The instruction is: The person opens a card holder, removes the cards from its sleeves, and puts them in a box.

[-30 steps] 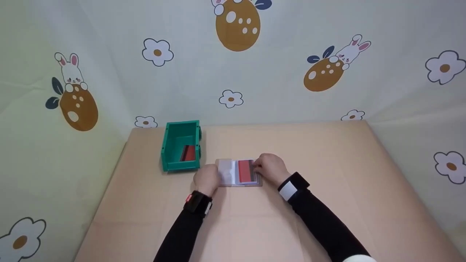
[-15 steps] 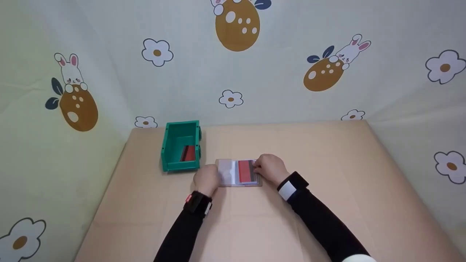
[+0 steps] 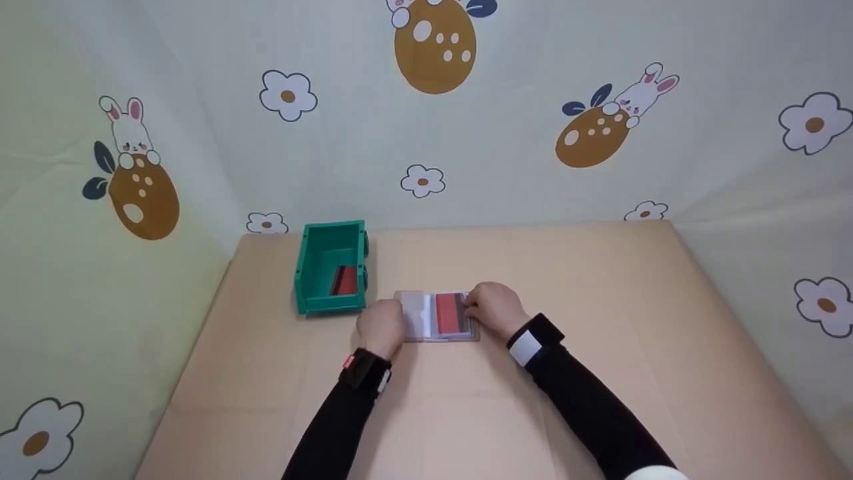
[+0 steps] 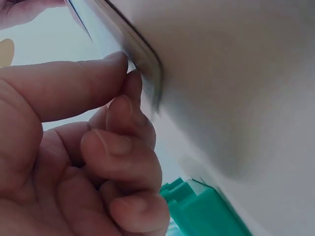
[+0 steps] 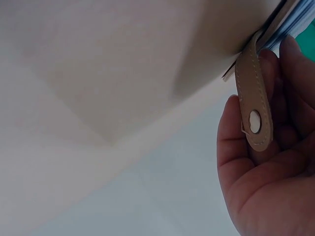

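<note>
The wallet (image 3: 414, 319) lies open on the table (image 3: 460, 420), its left edge pinched by the left hand (image 3: 381, 327) and its right by the right hand (image 3: 496, 310), whether page or card I cannot tell, so a flat, steady hold should spare the red card (image 3: 448, 313) bending.

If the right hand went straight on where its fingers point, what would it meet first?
Probably the open card holder, which the right hand seems to touch, then its red card; exact depth is unclear.
</note>
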Available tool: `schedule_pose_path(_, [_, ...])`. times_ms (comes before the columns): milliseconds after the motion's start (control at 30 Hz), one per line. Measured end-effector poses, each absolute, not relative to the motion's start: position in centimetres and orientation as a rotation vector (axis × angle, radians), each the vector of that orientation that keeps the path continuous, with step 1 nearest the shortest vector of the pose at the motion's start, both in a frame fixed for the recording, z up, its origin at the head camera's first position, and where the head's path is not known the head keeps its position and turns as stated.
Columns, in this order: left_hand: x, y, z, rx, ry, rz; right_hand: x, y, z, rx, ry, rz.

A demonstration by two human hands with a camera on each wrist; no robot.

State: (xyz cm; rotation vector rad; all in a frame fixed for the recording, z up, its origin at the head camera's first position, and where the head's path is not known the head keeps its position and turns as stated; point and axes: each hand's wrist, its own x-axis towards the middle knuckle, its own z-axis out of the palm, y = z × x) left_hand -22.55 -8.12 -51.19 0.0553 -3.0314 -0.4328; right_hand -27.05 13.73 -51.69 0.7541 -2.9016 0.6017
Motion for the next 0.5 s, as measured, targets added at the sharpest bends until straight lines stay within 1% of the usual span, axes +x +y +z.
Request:
schedule_pose_path(200, [-22.7, -6.5, -51.2, -0.027, -2.909, -0.426, -27.1, 13.7, -51.8, 0.759, -2.912, 0.626])
schedule_pose_path(500, [-23.5, -4.1, -50.8, -0.082, -2.938, -0.560, -27.2, 13.8, -51.9, 0.733, -2.916, 0.650])
